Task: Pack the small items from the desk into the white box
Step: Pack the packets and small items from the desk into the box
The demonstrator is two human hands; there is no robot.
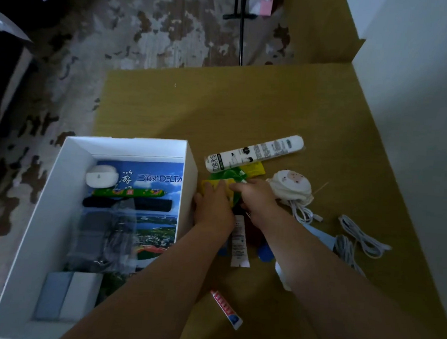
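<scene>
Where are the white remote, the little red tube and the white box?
white remote (254,153), head view, middle of its body
red tube (226,310), head view, mid-tube
white box (192,154), head view, right wall's top edge

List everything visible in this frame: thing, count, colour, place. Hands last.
box: 1, white, open, desk's left edge
brochure: 1, blue, flat in box
case: 1, white, in box, far end
green stick pack: 1, green, in box on brochure
dark bundle: 1, grey-black, in box; contents unclear
small boxes: 2, blue and white, box's near end
remote: 1, white, desk, right of box
sachets: several, yellow and green, under the hands
pouch: 1, white, right of hands
cables: several, white, desk right
tube: 1, red and white, desk near edge
left hand: on sachets
right hand: on sachets
</scene>
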